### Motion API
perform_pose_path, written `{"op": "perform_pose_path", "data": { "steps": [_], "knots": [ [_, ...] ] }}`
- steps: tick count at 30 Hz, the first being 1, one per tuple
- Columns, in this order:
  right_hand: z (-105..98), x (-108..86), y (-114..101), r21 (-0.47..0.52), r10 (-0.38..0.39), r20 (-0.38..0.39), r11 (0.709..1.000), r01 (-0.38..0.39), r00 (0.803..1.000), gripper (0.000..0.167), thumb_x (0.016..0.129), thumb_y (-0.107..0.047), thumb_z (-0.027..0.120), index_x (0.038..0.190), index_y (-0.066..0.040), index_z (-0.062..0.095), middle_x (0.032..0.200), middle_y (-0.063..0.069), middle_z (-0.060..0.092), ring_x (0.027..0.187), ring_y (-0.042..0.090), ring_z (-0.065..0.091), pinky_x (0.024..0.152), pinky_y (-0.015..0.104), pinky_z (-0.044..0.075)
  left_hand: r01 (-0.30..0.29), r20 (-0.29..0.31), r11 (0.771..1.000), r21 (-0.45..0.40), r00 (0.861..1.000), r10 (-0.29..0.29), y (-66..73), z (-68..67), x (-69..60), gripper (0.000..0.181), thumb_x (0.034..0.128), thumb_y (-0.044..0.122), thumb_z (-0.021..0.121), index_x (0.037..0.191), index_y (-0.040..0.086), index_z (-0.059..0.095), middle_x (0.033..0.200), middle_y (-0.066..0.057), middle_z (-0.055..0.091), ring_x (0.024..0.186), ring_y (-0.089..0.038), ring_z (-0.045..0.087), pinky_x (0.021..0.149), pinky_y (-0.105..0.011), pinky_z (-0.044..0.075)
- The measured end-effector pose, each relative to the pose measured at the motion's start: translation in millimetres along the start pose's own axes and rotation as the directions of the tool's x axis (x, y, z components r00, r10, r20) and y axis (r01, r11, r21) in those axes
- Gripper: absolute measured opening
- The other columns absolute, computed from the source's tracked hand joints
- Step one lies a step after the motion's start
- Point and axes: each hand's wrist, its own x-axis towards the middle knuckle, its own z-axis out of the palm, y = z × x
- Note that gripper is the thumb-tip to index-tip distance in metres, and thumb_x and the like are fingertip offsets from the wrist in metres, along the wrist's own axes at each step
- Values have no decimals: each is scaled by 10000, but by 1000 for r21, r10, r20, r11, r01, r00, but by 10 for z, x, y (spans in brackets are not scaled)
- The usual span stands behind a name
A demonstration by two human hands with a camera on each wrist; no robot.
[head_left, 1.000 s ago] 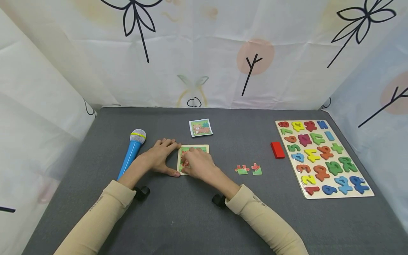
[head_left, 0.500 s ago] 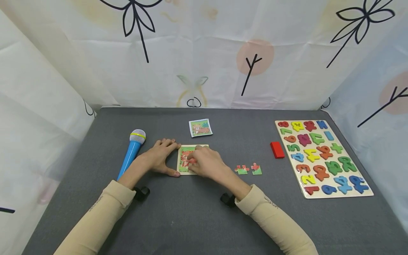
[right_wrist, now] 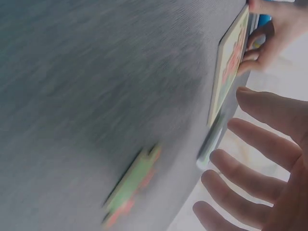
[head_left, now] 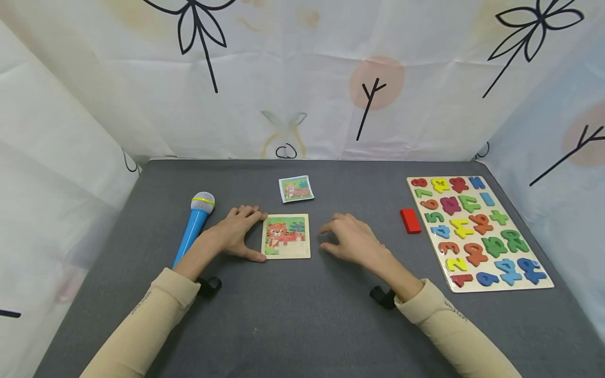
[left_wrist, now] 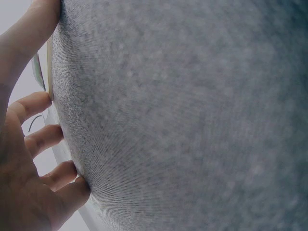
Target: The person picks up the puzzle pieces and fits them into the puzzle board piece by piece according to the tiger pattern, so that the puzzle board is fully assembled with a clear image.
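A square wooden jigsaw board (head_left: 292, 252) with a red tiger picture lies mid-table; pale bare wood shows at its lower right. My left hand (head_left: 238, 234) rests at its left side, thumb by the lower corner and index finger by the upper one. In the left wrist view the fingertips of the left hand (left_wrist: 36, 154) touch the cloth. To the right of the board, my right hand (head_left: 352, 239) hovers over the table with fingers loosely spread, holding nothing. Under it, a blurred green-and-red jigsaw piece (right_wrist: 130, 185) appears in the right wrist view; the head view hides it.
Behind the board lies a small picture card (head_left: 296, 189). A blue toy microphone (head_left: 194, 228) is left of the left hand. Farther right are a red block (head_left: 410, 221) and a board of coloured numbers and letters (head_left: 477, 236).
My right hand has lifted off the jigsaw board and moved right, uncovering the tiger picture and covering the loose pieces in the head view. The left hand stays in place.
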Motion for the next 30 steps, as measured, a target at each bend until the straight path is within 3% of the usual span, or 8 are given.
{"op": "perform_pose_path", "data": {
  "steps": [10,16,25,30],
  "knots": [
    [-46,-266,328,8,26,69,1000,-26,997,377,839,-243,852,1189,-127,769,1001,66,666,823,172,531,626,276,408,17,19,1000,-8,1000,-17,-15,9,-4,1056,741,610,850,1564,130,395,1665,-243,271,1515,-554,228,1163,-714,313],
    [-61,-399,488,26,-9,79,1000,7,997,391,819,-219,868,1182,-120,763,980,66,650,839,167,535,661,290,434,16,19,1000,-3,1000,-16,-16,-6,-4,1053,744,599,854,1566,127,394,1666,-245,269,1513,-548,233,1166,-712,310],
    [-34,-421,539,47,-28,57,999,25,998,346,874,-193,818,1206,-122,752,1005,56,679,801,126,524,640,264,414,18,17,1000,-12,1000,-18,-1,-13,-18,1048,747,602,851,1562,127,395,1666,-247,267,1513,-539,238,1161,-706,320],
    [-10,-399,529,53,-33,35,998,32,999,266,876,-165,811,1137,-120,777,961,39,677,760,105,507,619,247,404,18,18,1000,-9,1000,-18,-2,-9,-14,1050,744,608,850,1562,132,396,1665,-243,269,1513,-541,239,1158,-706,327]
  ]
}}
